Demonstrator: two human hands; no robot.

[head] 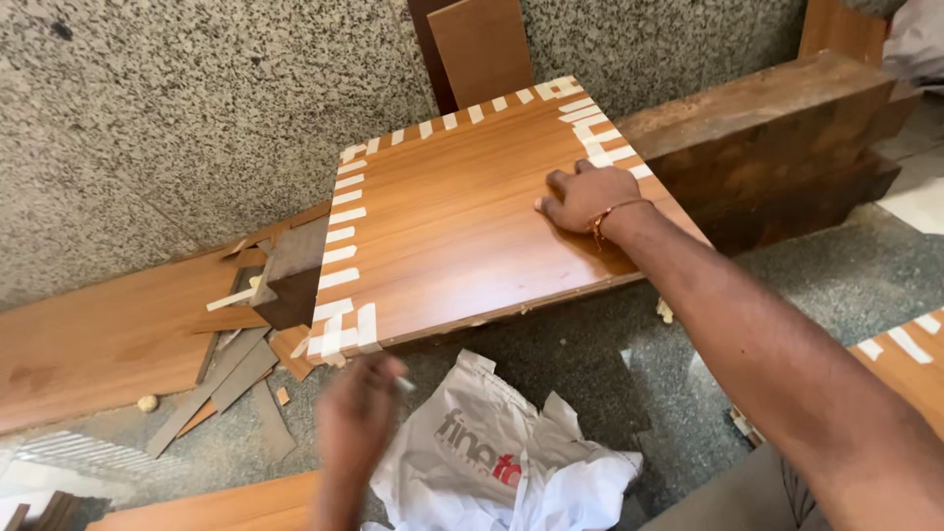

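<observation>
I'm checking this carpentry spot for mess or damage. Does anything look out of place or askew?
Yes. Laminate offcuts lie scattered on the floor left of the taped board. A crumpled white bag sits under its front edge. The board rests tilted, its right side propped on a wooden beam.

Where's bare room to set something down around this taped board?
The board's middle is bare, between the tape strips and the right hand. Bare floor shows between board and white bag. It is crowded left of the board with offcuts, where the blurred left hand hovers.
</observation>
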